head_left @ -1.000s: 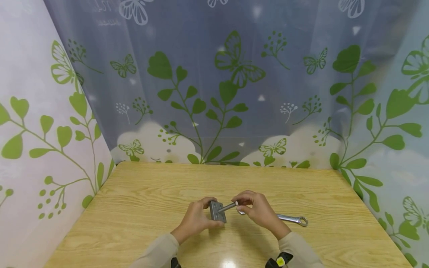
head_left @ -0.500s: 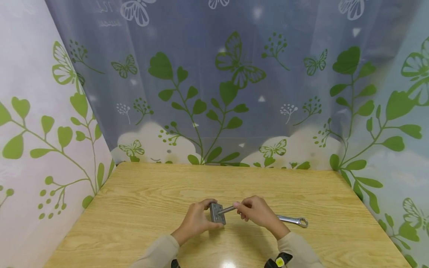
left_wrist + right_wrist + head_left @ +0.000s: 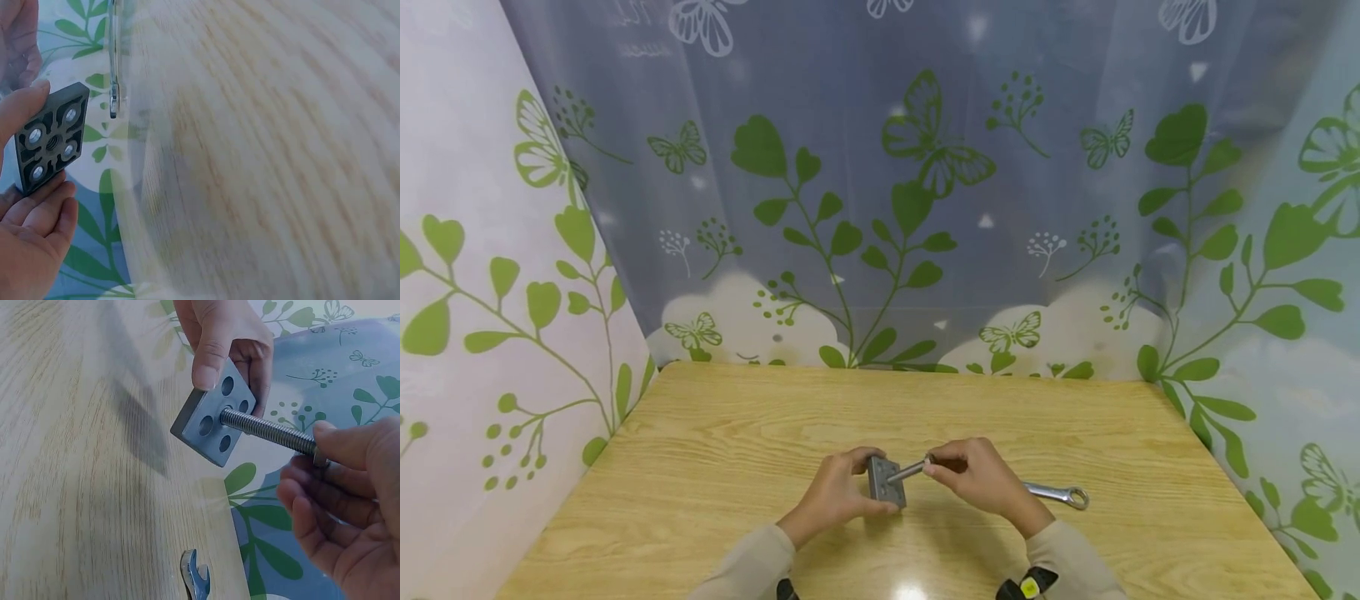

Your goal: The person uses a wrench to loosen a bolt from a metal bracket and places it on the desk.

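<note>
My left hand (image 3: 835, 493) grips a square grey metal plate (image 3: 887, 495) by its edges, with the thumb on one side and fingers on the opposite one. The plate stands tilted, held up off the table. Four-cornered holes surround a threaded centre hole, seen from behind in the left wrist view on the plate (image 3: 61, 128). A long threaded bolt (image 3: 269, 432) sits in that centre hole and sticks out toward my right hand (image 3: 983, 477). Thumb and fingers of the right hand pinch the bolt at its head end, partly covering the head.
A shiny combination wrench (image 3: 1054, 492) lies on the wooden table (image 3: 760, 433), partly behind my right hand. Its open-end jaw shows in the right wrist view. A patterned curtain (image 3: 820, 208) stands behind the table and along both sides.
My right hand's fingers have shifted around the bolt head, the thumb rolling over it and then back down. The left hand and plate have barely moved; the wrench stays put.
</note>
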A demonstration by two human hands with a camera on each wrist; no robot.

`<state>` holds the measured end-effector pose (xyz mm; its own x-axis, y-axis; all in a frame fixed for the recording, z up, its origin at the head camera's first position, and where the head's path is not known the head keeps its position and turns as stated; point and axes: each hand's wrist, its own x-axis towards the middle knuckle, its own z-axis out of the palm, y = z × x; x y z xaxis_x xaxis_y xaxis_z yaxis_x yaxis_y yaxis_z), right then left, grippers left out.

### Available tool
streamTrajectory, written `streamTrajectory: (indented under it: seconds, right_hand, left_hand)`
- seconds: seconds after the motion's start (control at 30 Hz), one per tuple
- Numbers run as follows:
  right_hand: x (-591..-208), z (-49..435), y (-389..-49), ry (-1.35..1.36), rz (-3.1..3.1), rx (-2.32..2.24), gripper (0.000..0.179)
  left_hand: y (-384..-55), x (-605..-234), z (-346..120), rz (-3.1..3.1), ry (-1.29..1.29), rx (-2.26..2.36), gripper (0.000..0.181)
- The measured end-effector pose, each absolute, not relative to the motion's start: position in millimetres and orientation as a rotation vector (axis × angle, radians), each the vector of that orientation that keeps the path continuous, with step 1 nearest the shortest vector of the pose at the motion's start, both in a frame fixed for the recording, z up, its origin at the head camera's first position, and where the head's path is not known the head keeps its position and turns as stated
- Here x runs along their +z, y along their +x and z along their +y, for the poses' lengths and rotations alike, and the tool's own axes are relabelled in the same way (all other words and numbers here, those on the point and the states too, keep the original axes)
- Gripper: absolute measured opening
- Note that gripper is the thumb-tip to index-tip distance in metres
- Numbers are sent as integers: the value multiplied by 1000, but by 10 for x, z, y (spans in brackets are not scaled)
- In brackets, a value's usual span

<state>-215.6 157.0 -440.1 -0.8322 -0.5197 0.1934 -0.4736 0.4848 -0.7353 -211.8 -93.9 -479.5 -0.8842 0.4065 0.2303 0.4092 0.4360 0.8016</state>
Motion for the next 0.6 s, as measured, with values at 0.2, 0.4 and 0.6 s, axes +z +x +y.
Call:
streamTrajectory:
  seconds: [0.2,0.4,0.6]
  right_hand:
    - [-4423,1571,-2151,-919,2625,-1354,27]
    - [-4467,1566,-2144,-867,2648,-1356,28]
    - [-4537,1587,-2150,-838,2679,-1324,28]
  left_hand:
    - [-2131,-4814,-993,-2649,-705,-1596,73]
    - [-2139,-4815,-1032,-2655,-682,-1595,74]
    - [-2167,-4879,-1114,-2683,-642,-1549,75]
